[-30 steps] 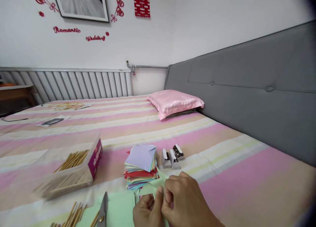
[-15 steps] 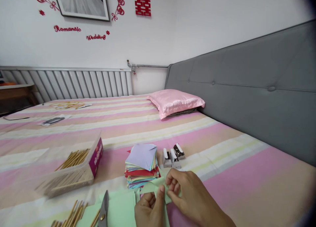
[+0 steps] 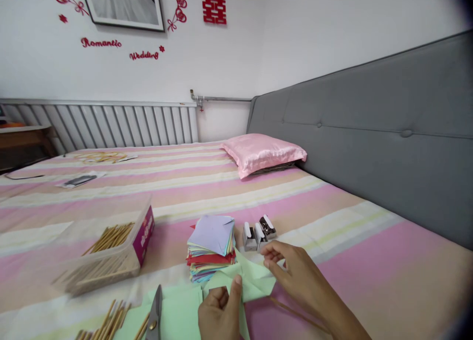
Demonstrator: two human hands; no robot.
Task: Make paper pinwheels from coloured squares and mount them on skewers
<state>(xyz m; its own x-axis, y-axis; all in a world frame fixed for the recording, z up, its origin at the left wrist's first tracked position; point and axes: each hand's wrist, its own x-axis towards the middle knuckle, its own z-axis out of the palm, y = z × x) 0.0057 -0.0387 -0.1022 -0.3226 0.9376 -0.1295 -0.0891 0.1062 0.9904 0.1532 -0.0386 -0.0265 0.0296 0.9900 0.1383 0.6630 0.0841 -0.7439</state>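
My left hand (image 3: 221,310) is closed on a sheet of light green paper (image 3: 254,281), thumb on top. The paper has cut flaps folded inward like a pinwheel. My right hand (image 3: 291,268) hovers at the paper's upper right edge, fingers loosely curled and a little apart, with nothing visible in them. A thin wooden stick (image 3: 295,314) lies beneath the paper and the right wrist. Just beyond the right hand stand small white boxes (image 3: 250,237) with small dark pieces inside. Behind the green paper rises a stack of coloured paper squares (image 3: 212,241).
Scissors (image 3: 155,313) rest on green sheets (image 3: 181,310) at the left, beside loose sticks (image 3: 111,320). A clear plastic box (image 3: 136,241) holds more sticks. A pink pillow (image 3: 264,153) lies near the grey headboard (image 3: 351,133) on the striped bedspread (image 3: 332,246).
My right hand has let go of the paper flap and moved right and slightly up towards the small boxes. The green paper has spread wider, and the stick shows under it.
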